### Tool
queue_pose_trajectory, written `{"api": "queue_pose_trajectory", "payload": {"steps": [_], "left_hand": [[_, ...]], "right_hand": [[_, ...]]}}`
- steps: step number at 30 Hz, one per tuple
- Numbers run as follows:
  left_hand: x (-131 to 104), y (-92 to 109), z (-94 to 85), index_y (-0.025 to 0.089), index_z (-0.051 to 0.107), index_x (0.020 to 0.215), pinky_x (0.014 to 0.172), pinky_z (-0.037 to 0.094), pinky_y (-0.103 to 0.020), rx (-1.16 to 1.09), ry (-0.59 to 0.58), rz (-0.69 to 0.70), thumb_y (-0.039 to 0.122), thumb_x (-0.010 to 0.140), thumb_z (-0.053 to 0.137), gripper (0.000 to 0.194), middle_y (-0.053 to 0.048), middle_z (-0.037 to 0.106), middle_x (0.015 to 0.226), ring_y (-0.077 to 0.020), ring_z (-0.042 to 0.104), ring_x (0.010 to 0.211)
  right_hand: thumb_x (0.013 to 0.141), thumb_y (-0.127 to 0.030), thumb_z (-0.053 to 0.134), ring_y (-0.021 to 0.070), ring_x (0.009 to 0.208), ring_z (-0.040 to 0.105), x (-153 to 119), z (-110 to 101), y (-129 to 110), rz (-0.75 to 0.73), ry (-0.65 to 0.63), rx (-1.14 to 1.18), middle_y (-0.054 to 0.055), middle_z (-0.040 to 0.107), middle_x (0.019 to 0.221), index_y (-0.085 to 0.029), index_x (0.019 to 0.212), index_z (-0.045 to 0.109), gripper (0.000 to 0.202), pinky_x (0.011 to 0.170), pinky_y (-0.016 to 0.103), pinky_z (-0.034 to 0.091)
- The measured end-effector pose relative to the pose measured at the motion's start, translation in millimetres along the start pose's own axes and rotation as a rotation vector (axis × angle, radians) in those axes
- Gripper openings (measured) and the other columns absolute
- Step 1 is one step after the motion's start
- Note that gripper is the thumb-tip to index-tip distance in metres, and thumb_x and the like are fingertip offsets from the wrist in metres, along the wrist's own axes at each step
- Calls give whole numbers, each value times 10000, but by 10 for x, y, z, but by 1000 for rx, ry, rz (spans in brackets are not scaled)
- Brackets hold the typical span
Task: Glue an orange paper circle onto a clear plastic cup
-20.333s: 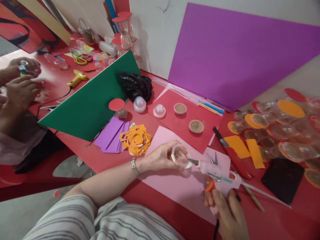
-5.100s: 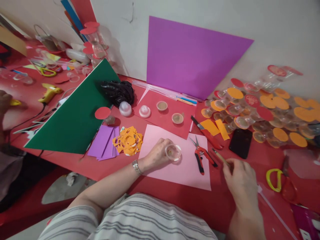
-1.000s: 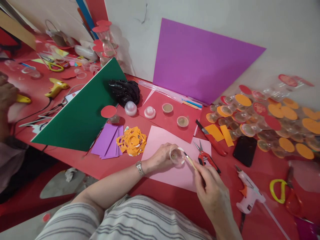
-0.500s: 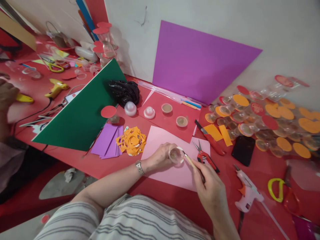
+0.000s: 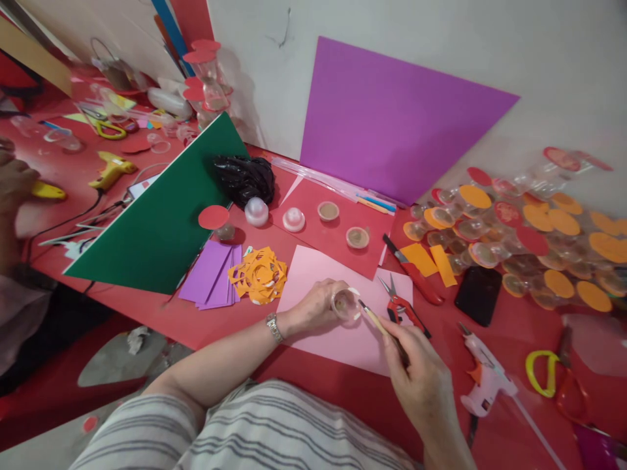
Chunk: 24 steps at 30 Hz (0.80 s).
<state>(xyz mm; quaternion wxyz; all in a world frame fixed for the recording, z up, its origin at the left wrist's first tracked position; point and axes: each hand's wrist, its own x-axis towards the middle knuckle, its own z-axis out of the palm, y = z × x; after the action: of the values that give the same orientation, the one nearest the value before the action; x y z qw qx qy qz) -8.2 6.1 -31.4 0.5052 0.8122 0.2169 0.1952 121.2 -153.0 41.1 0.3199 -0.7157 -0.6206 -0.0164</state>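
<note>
My left hand (image 5: 321, 305) is closed around a small clear plastic cup (image 5: 345, 305), its mouth turned up toward me. White patches show on the cup's rim. Between the fingers of my right hand (image 5: 416, 365) is a paintbrush (image 5: 376, 318) with a light wooden handle, its dark tip close to the right side of the rim. Whether the tip touches the cup I cannot tell. Both hands are above a pink sheet (image 5: 313, 274). Red-handled snips (image 5: 402, 309) lie at its right side. Two shallow cups with brownish contents, one of them a tan-filled cup (image 5: 357, 237), stand behind.
Orange cut paper (image 5: 259, 275) and purple strips (image 5: 210, 277) lie left, before a leaning green board (image 5: 161, 222). At right are a black phone (image 5: 479, 296), a glue gun (image 5: 484, 378), scissors (image 5: 543, 373) and stacked cups with discs (image 5: 531, 228). A co-worker's hand (image 5: 17, 179) is far left.
My right hand has shifted slightly right and down, drawing the brush tip a little away from the top of the rim. My left hand keeps the cup nearly still.
</note>
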Motion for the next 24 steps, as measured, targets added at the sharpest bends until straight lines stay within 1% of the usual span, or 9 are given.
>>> {"api": "queue_pose_trajectory", "payload": {"steps": [3,9,14,17,24], "left_hand": [[-2,2,-6,164,648,840,731,436,-247,5,-7,2,262,802,749,146,-5,699,827,-133,604,746],[0,5,-14,158,641,822,675,423,-234,-19,-2,20,216,778,756,136,-11,699,810,-126,604,707],[5,23,-9,162,635,830,663,421,-231,-7,-1,19,201,771,735,122,-10,694,790,-123,593,687],[6,33,-10,162,626,824,642,405,-226,-16,6,25,202,767,722,118,-9,686,775,-118,581,669],[3,13,-8,166,634,844,676,426,-238,-36,-1,23,250,796,719,129,-19,695,812,-130,596,702]], "right_hand": [[1030,-196,448,134,823,680,17,21,4,-5,-3,-11,69,703,916,-153,1131,672,249,736,194,543],[1041,-217,430,131,769,676,51,30,18,-30,-20,-50,70,699,901,-158,1120,679,268,615,197,518],[1042,-211,427,129,730,672,51,50,25,-57,-10,-87,82,704,905,-145,1126,680,274,588,202,508],[1040,-218,433,133,715,675,31,75,31,-54,-2,-105,80,712,914,-161,1136,681,272,567,209,503],[1026,-239,435,164,815,727,16,86,42,21,-31,-44,100,749,983,-178,1151,693,293,665,229,570]]}}
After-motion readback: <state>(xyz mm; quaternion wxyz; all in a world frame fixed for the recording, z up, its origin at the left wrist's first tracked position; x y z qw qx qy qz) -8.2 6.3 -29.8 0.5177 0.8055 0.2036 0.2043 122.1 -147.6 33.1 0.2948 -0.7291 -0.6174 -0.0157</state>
